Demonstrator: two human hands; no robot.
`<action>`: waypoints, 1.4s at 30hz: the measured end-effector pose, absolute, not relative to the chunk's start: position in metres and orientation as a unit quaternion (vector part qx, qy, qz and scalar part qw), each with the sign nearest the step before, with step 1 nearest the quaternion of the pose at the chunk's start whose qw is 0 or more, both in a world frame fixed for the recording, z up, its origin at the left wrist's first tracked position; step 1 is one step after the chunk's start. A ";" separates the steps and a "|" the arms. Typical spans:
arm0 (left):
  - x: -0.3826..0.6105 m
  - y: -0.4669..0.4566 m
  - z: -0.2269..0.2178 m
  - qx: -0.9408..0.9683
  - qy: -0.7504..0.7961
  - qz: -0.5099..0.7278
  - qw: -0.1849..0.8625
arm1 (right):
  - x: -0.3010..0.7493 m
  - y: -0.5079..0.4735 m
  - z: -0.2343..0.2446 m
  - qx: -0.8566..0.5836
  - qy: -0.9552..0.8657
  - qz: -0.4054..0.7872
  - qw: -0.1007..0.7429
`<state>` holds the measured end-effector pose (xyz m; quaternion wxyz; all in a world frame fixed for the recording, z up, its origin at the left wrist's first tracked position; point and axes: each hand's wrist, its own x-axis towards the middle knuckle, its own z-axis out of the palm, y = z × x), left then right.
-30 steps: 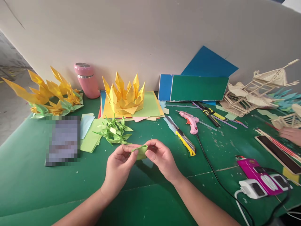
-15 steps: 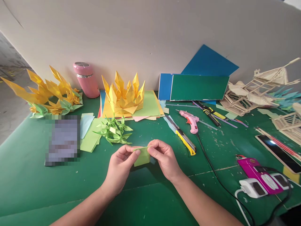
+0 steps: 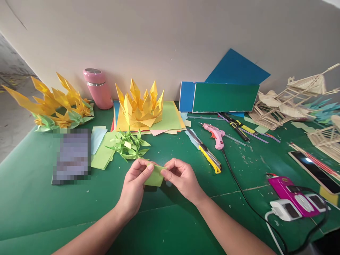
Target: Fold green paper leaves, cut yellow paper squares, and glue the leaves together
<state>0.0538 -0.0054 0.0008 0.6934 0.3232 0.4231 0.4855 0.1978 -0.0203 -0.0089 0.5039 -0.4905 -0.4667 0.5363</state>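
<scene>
A small folded piece of light green paper (image 3: pixel 154 176) is pinched between both hands just above the green table (image 3: pixel 39 212). My left hand (image 3: pixel 135 187) grips its left side with thumb and fingers closed. My right hand (image 3: pixel 180 179) pinches its right edge. Just beyond the hands lies a cluster of folded green paper shapes (image 3: pixel 129 148) on loose green sheets (image 3: pixel 102 156).
A yellow paper crown (image 3: pixel 139 106) sits on coloured sheets at the back, beside a pink flask (image 3: pixel 97 88). Yellow paper flowers (image 3: pixel 53 102) lie far left. A yellow utility knife (image 3: pixel 208 157), pink glue gun (image 3: pixel 216 134), power strip (image 3: pixel 294 203), phone (image 3: pixel 315 170) and stick models (image 3: pixel 287 102) fill the right.
The green paper went from a curled loop to a flat fold and now sits lower-left between the fingers. Another person's hand at the right edge has left the view.
</scene>
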 end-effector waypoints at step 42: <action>0.058 -0.005 -0.003 0.345 0.430 0.481 0.682 | 0.191 -0.029 -0.014 -0.519 -0.532 0.353 0.568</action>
